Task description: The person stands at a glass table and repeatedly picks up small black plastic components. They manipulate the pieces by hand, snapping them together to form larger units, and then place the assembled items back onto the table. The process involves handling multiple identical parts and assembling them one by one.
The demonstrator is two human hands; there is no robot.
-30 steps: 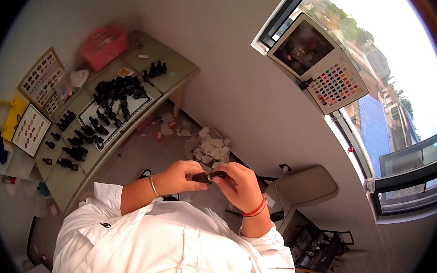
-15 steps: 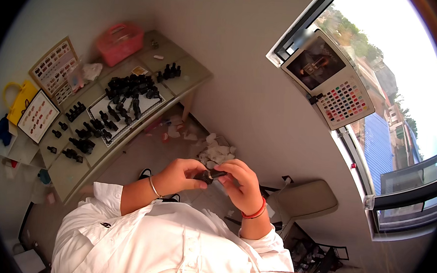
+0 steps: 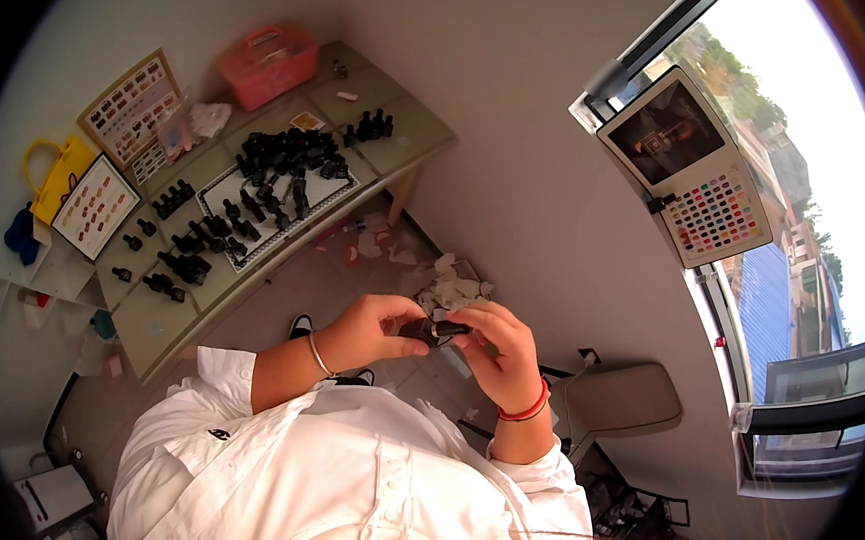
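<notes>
In front of my chest I hold a small black nail polish bottle (image 3: 415,330) between the fingers and thumb of my left hand (image 3: 370,328). My right hand (image 3: 499,351) pinches the bottle's black cap (image 3: 452,328), which points right. A thin pale band shows between bottle and cap; whether the cap is loose from the neck I cannot tell. Many more black polish bottles (image 3: 291,152) crowd a white patterned mat (image 3: 333,200) on the table to the left, some upright and some lying down.
On the tiled table (image 3: 400,154) are a pink lidded box (image 3: 267,67), colour charts (image 3: 100,205) and a yellow bag (image 3: 56,183). A waste bin heaped with white tissues (image 3: 451,289) stands beyond my hands. At the right are a chair (image 3: 628,401) and a window with an open swatch book (image 3: 696,177).
Both hands have shifted slightly right and up in the picture with the bottle and cap. The whole scene has also shifted right as my head moved. My grip looks the same.
</notes>
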